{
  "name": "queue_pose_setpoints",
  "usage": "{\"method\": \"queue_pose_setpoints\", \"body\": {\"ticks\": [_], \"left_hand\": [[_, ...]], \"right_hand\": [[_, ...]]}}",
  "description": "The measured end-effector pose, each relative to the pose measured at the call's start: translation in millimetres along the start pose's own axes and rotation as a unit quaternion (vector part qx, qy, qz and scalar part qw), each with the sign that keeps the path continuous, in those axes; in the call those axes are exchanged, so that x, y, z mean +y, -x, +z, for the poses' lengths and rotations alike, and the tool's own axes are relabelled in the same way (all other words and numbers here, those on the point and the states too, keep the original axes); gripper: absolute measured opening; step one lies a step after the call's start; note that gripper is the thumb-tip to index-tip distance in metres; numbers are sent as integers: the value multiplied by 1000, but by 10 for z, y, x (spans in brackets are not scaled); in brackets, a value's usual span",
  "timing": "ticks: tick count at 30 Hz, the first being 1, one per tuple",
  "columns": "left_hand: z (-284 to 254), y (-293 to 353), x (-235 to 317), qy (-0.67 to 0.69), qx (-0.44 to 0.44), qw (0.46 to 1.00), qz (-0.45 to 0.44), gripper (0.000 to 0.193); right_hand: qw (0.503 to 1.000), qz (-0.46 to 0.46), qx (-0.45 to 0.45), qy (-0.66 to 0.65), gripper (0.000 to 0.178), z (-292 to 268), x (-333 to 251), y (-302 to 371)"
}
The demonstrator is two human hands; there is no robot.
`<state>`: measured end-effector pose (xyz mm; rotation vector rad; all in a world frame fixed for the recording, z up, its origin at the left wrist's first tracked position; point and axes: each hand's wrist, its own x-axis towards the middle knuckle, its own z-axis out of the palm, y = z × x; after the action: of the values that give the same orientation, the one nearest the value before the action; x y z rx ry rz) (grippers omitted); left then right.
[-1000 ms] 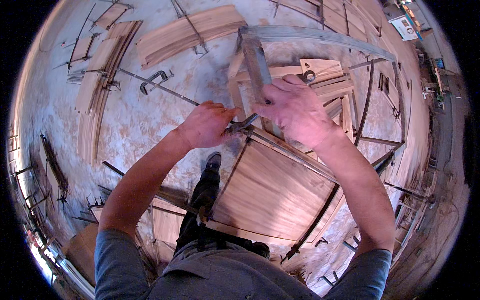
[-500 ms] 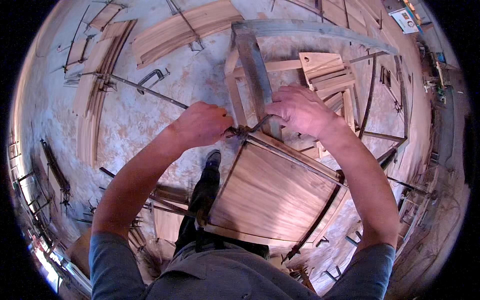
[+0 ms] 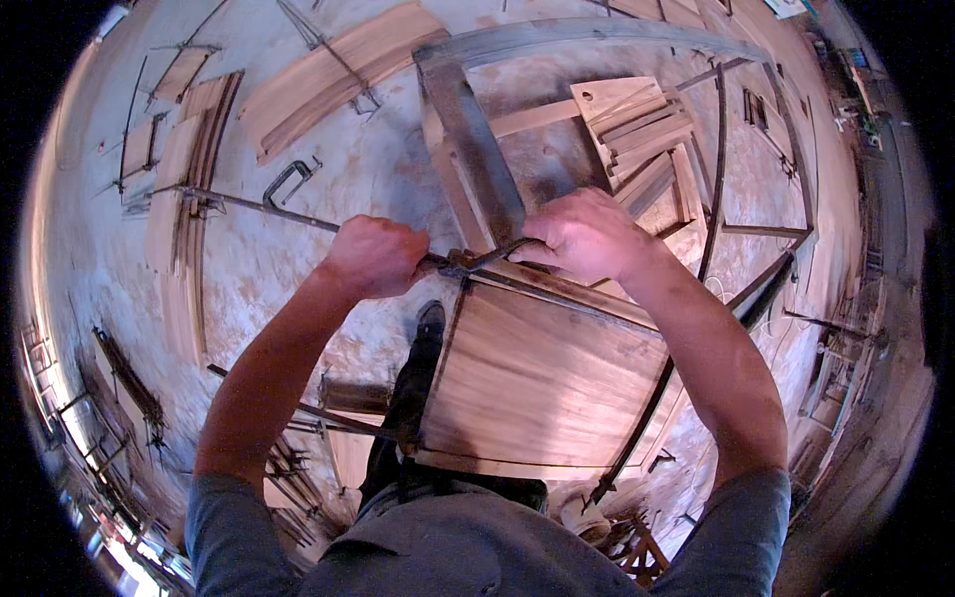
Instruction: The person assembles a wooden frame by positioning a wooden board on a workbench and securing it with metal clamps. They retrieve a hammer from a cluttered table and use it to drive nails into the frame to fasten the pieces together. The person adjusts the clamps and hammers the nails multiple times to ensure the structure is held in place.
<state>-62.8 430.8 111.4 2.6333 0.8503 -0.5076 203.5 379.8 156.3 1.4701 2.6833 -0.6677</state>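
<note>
My left hand (image 3: 376,257) is closed round one side of a dark metal clamp (image 3: 460,267) at the upper left corner of a framed wooden panel (image 3: 542,378). My right hand (image 3: 589,237) is closed on a dark rod that rises from that same clamp toward my fingers. The clamp's screw end lies between my two hands, touching the panel's top rail. The palms hide how far the rod runs. A second long dark clamp bar (image 3: 637,433) crosses the panel's right side.
A heavy frame of thick beams (image 3: 587,35) stands just beyond my hands. Behind it rests a stack of wooden pieces (image 3: 637,124). Clamped boards (image 3: 338,80) and a C-clamp (image 3: 290,182) lie on the floor at left. My shoe (image 3: 431,318) is beside the panel.
My left hand has moved left, exposing more of the clamp between my hands. My right hand has shifted slightly left and down. The whole view has also shifted a little.
</note>
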Motion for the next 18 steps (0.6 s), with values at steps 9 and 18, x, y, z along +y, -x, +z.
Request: {"method": "queue_pose_setpoints", "body": {"ticks": [9,18], "left_hand": [[23,14,15,-1,8,1000,2,30],[19,19,13,-5,14,1000,18,32]], "right_hand": [[987,74,49,-135,33,412,-44,199],[980,112,67,-149,37,529,-138,268]]}}
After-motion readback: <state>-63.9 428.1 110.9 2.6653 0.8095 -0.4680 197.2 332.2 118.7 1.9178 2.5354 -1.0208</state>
